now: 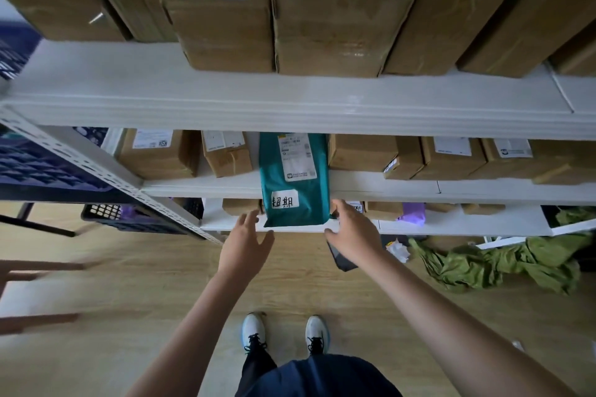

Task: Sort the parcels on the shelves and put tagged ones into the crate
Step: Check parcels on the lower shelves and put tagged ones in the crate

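Teal parcel point(295, 180): a soft mailer sticking out over the front edge of the middle shelf point(387, 185), between cardboard boxes; it carries a printed label and a white handwritten tag point(285, 199) near its lower end.
Right hand point(353, 232): fingers pinch the parcel's lower right corner.
Left hand point(246, 242): fingers spread and relaxed, just beside the lower left corner, holding nothing.
Crate point(129, 217): dark, on the floor at the left, under the rack.
Top shelf point(290, 100): a row of brown boxes point(338, 19).
Floor: green cloth point(503, 263) at the right.
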Demonstrator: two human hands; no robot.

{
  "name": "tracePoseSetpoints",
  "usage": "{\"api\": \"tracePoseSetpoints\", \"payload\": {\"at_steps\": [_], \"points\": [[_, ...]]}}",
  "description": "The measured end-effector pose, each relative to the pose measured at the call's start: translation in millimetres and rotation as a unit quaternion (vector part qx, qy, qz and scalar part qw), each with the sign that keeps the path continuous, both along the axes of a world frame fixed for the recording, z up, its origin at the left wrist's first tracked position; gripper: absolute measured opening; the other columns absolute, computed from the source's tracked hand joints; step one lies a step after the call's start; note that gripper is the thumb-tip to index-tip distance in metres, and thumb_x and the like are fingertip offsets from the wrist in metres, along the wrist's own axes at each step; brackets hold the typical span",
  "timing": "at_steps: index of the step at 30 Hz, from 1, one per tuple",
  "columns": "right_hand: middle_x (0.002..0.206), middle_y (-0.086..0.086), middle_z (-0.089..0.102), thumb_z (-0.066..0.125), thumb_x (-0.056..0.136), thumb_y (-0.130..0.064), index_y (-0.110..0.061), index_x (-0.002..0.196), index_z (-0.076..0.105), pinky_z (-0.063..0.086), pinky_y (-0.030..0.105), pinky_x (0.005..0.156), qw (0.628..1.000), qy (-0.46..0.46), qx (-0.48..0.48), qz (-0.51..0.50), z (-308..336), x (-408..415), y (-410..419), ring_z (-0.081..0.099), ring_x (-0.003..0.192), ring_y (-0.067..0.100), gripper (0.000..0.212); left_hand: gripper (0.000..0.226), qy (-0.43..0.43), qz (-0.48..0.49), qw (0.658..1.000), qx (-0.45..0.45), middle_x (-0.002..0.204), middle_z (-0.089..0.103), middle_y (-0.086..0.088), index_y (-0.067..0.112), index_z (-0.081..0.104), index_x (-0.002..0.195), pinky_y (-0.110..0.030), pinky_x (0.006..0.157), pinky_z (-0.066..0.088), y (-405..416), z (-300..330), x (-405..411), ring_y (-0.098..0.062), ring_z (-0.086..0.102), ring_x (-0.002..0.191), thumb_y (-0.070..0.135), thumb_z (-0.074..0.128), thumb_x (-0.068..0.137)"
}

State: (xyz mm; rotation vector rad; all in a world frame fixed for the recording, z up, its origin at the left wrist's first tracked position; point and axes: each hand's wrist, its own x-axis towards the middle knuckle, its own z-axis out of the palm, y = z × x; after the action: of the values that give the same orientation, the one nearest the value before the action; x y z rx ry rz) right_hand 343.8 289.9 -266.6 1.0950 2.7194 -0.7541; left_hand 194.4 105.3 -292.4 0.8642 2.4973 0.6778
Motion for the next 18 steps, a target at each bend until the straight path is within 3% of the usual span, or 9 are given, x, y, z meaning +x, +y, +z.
{"api": "tracePoseSetpoints", "payload": {"at_steps": [3, 6, 9, 12, 15, 18], "points": [[0.132, 0.004, 0.057, 0.07, 0.088, -0.023, -0.013, 0.147, 0.038, 0.055, 0.039, 0.086, 0.998, -0.014, 0.052, 0.015, 3, -17, 21, 0.055, 0.117, 0.023, 0.067, 0.053, 0.067, -0.031, 0.997, -0.03, 0.135, 0.05, -0.009, 0.009, 0.045, 0.14, -0.043, 0.085, 0.053, 11, 7, -28, -0.029, 0.054, 0.118, 0.033, 0.059, 0.095], [0.136, 0.009, 0.049, 0.072, 0.085, -0.022, -0.01, 0.138, 0.045, 0.051, 0.042, 0.093, 0.993, -0.081, 0.06, 0.062, 3, -43, 43, 0.044, 0.126, 0.028, 0.061, 0.055, 0.092, -0.086, 0.99, -0.068, 0.143, 0.043, -0.009, 0.009, 0.042, 0.145, -0.042, 0.101, 0.046, 33, 12, -57, -0.027, 0.039, 0.131, 0.032, 0.056, 0.097], [0.142, 0.015, 0.038, 0.077, 0.081, -0.028, -0.007, 0.137, 0.045, 0.044, 0.047, 0.104, 0.986, -0.121, 0.051, 0.099, -1, -63, 58, 0.035, 0.131, 0.035, 0.068, 0.053, 0.084, -0.121, 0.983, -0.112, 0.147, 0.035, -0.013, 0.011, 0.043, 0.144, -0.044, 0.108, 0.043, 54, 12, -78, -0.031, 0.033, 0.137, 0.022, 0.058, 0.094], [0.141, 0.014, 0.033, 0.076, 0.081, -0.02, -0.008, 0.138, 0.038, 0.043, 0.046, 0.105, 0.988, -0.116, 0.017, 0.103, -10, -71, 63, 0.035, 0.129, 0.036, 0.07, 0.054, 0.075, -0.115, 0.984, -0.109, 0.143, 0.035, -0.014, 0.006, 0.043, 0.142, -0.048, 0.107, 0.044, 69, 9, -83, -0.033, 0.031, 0.135, 0.005, 0.057, 0.089], [0.141, 0.012, 0.031, 0.074, 0.081, -0.014, -0.012, 0.143, 0.034, 0.04, 0.042, 0.106, 0.993, -0.074, -0.059, 0.072, -12, -74, 56, 0.034, 0.128, 0.033, 0.074, 0.056, 0.07, -0.102, 0.987, -0.104, 0.144, 0.033, -0.013, 0.005, 0.041, 0.142, -0.049, 0.104, 0.047, 71, 3, -78, -0.033, 0.03, 0.134, 0.005, 0.06, 0.089], [0.129, 0.009, 0.036, 0.069, 0.08, -0.009, -0.014, 0.136, 0.038, 0.037, 0.035, 0.103, 0.99, -0.058, -0.125, 0.04, -16, -74, 49, 0.034, 0.122, 0.027, 0.064, 0.055, 0.038, -0.073, 0.993, -0.082, 0.144, 0.034, -0.01, 0.004, 0.044, 0.14, -0.046, 0.101, 0.049, 65, 1, -72, -0.029, 0.031, 0.131, 0.0, 0.061, 0.088]]}}
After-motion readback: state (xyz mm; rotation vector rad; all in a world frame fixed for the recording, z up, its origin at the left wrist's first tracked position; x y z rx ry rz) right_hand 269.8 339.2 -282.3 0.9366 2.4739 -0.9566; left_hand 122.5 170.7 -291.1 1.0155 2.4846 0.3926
